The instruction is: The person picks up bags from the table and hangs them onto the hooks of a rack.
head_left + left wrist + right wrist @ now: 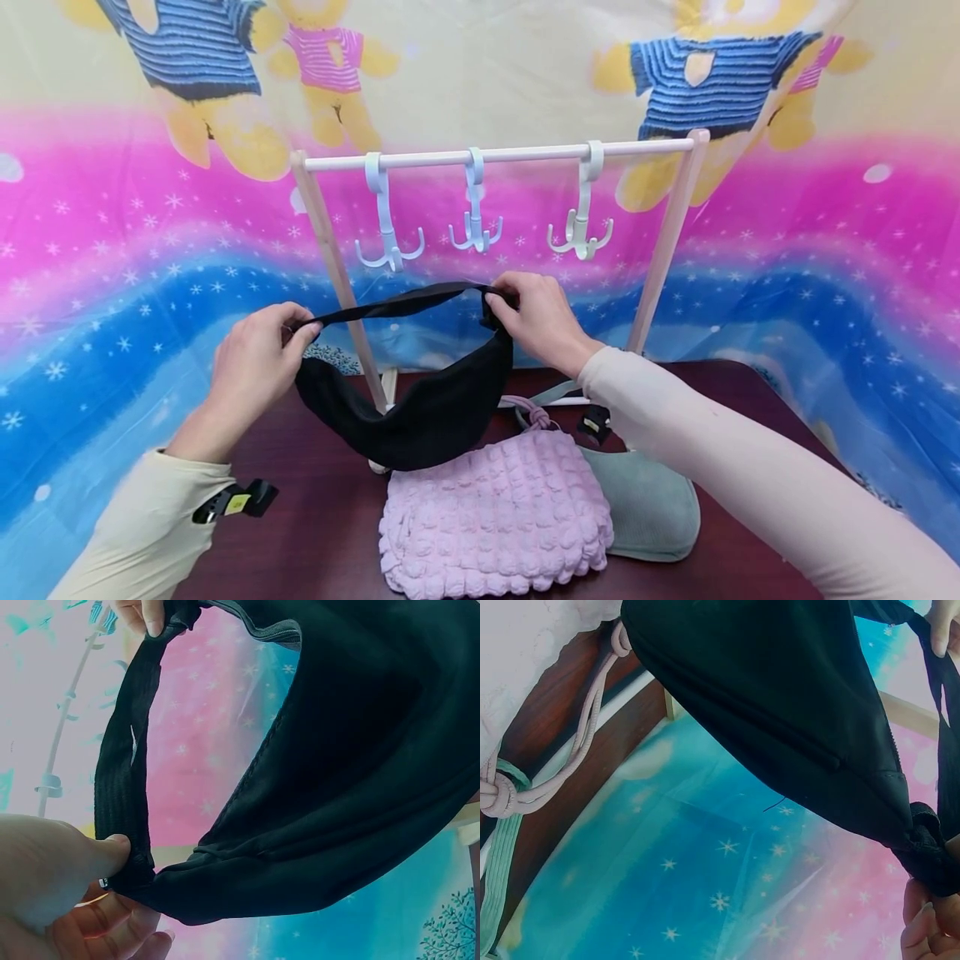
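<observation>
A black shoulder bag hangs in the air between both hands, its strap drawn out sideways above the sagging body. My left hand pinches the strap's left end between thumb and fingers, close to where it joins the bag, as the left wrist view also shows. At the other end, my right hand grips the strap beside a knotted bunch of fabric. Part of a zipper shows along the bag's opening. The bag's lower edge overlaps a pink puffy bag in the head view.
Behind the hands stands a wooden rack with three hooks, one of them a white hook. A green bag lies partly under the pink one on the dark red table. A patterned cloth hangs behind.
</observation>
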A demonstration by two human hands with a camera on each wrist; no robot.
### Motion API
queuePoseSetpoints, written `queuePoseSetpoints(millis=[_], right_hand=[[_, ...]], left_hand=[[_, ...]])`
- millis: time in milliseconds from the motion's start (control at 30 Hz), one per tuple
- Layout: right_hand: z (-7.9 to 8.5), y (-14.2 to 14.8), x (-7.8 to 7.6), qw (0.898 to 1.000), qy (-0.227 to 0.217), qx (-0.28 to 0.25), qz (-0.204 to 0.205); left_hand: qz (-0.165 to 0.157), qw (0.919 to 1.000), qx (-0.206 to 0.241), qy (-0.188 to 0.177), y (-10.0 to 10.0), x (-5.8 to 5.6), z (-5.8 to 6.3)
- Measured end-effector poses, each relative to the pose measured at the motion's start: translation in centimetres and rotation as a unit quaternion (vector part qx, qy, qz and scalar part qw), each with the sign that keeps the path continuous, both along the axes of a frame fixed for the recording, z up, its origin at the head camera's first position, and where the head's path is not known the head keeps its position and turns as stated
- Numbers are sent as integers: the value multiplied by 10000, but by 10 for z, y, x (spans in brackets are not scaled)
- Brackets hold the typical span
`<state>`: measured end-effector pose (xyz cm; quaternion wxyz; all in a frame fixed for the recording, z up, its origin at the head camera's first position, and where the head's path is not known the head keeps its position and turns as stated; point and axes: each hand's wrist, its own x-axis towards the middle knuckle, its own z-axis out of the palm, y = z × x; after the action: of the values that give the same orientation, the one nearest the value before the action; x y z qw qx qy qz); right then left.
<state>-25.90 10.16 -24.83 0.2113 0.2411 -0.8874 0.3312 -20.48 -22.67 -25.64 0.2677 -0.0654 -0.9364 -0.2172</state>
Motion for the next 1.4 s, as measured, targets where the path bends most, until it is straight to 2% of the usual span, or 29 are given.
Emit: queuePoseSetpoints(millis=[433,1400], right_hand=[[2,0,-1,9999,35,-124,-21],[15,-2,0,9985,320,-415,142]], left_hand=[[-55,9999,13,107,0,0,4],[-43,9996,256,136,-1,6,24]])
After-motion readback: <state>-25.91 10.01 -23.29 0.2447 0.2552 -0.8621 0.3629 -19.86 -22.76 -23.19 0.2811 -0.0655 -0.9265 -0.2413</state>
